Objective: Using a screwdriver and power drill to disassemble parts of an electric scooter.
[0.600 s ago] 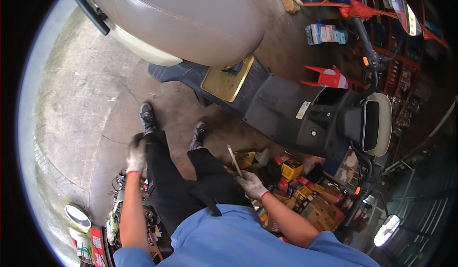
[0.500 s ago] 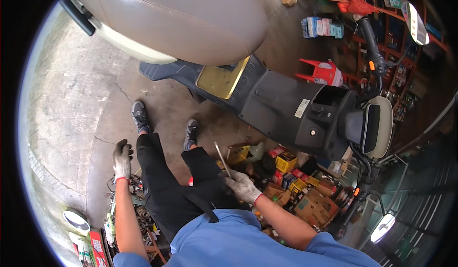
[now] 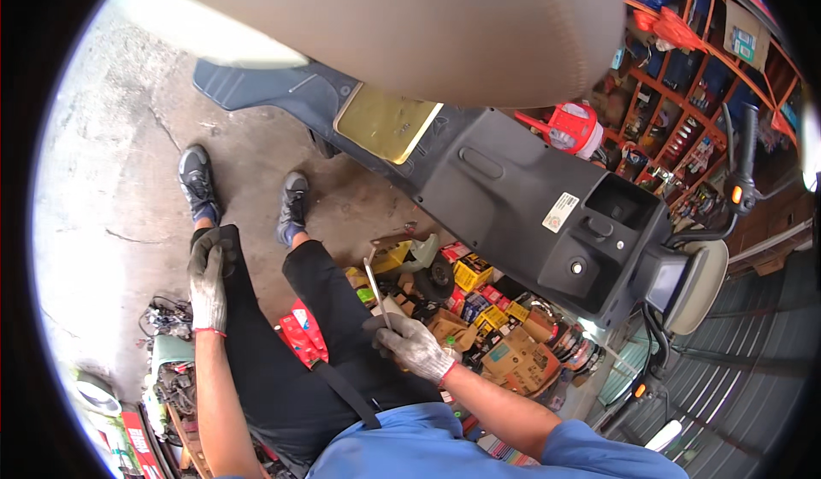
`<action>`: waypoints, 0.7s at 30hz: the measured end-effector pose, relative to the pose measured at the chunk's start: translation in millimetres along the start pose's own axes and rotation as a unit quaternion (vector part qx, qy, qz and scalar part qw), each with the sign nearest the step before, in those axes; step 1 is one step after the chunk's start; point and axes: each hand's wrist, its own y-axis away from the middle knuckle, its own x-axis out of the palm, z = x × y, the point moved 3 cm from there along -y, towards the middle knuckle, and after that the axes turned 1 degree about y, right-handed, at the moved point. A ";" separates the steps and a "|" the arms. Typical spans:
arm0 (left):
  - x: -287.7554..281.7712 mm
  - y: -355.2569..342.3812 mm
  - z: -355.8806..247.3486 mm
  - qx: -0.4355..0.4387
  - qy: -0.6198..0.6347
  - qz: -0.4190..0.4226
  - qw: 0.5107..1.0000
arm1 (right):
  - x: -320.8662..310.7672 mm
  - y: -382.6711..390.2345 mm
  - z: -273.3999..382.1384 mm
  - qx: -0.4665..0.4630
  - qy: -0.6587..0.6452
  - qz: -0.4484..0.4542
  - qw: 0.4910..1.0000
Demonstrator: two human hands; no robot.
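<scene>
Gripping a thin metal tool in a closed gloved right hand, unchanged; left hand, lately raised, now flat on knee, empty.

The right hand hides the metal tool's lower end (its kind stays unclear).

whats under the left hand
The gloved left hand rests on the person's left knee in dark trousers. The palm covers the knee's outer side.
</scene>
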 end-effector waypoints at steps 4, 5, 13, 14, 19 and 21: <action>38.4 -11.8 8.0 0.021 0.041 0.034 0.998 | -7.4 -37.9 -12.7 -0.007 -0.009 0.043 0.999; 47.2 -13.4 11.7 0.033 0.042 0.034 0.998 | -9.6 -43.5 -8.8 -0.002 -0.005 0.046 0.999; 100.6 -4.1 28.3 0.012 0.075 0.077 0.994 | -38.2 -73.5 -31.8 0.027 -0.046 0.022 0.998; 103.7 -4.0 30.1 0.005 0.076 0.070 0.995 | -41.3 -76.4 -34.5 0.038 -0.045 0.018 0.998; 100.4 -3.6 37.9 -0.007 0.109 0.056 0.992 | -42.5 -91.6 -40.2 0.049 -0.052 0.016 0.997; 99.1 -3.8 41.5 -0.008 0.106 0.048 0.993 | -40.8 -96.3 -36.2 0.051 -0.044 0.016 0.998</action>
